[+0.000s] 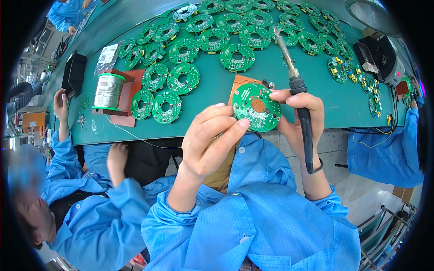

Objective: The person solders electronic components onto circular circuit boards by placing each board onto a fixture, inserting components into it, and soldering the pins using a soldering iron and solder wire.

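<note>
A round green circuit board (pixel 264 119) with a central hole is held up just beyond the table's near edge. My left hand (pixel 203 137) pinches its left side between thumb and fingers. In my right hand (pixel 314 113) is a soldering iron (pixel 298 85), its metal tip pointing up and away from the board. The right thumb and fingers also steady the board's right edge. Behind the board an orange-brown block (pixel 238 83) shows in part. A thin solder wire (pixel 135 141) runs from a spool (pixel 108 91) toward my left hand; its end is hidden.
Many round green boards (pixel 237 57) cover the back of the green table (pixel 217 97). A black soldering station (pixel 386 58) stands at the right, near boards with yellow parts (pixel 337 71). A co-worker in a blue sleeve (pixel 101 221) sits close on my left; another blue garment (pixel 384 153) is at right.
</note>
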The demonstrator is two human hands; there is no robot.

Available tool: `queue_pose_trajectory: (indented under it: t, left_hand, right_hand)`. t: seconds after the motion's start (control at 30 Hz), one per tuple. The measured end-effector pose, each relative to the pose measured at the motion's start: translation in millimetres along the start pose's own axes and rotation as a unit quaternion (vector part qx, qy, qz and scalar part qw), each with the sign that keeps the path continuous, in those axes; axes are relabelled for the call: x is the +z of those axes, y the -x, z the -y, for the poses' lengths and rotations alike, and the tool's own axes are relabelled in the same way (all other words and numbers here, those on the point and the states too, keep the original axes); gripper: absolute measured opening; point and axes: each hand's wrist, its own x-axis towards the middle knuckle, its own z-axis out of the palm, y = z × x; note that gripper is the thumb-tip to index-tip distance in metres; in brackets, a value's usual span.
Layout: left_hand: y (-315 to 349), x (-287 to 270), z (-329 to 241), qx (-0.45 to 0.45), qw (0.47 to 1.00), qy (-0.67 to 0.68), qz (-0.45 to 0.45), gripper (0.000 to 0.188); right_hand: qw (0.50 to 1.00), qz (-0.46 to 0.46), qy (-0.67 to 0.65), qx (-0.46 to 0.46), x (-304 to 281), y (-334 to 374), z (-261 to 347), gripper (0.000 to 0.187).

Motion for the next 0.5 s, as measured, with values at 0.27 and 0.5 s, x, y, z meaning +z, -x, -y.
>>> queue_pose_trajectory:
  t: [0.27, 0.5]
  left_hand:
    - [5.6, 1.1, -2.5, -0.060, 0.995, 0.074, -0.008, 0.024]
    - [10.4, 0.5, 1.1, -0.047, 0.995, 0.087, -0.017, 0.024]
  right_hand:
    - [0.999, 0.033, 0.004, -0.028, -4.6, -0.5, -4.5, 0.048]
    - [0.996, 0.052, 0.060, -0.032, -6.9, -1.0, -1.3, 0.051]
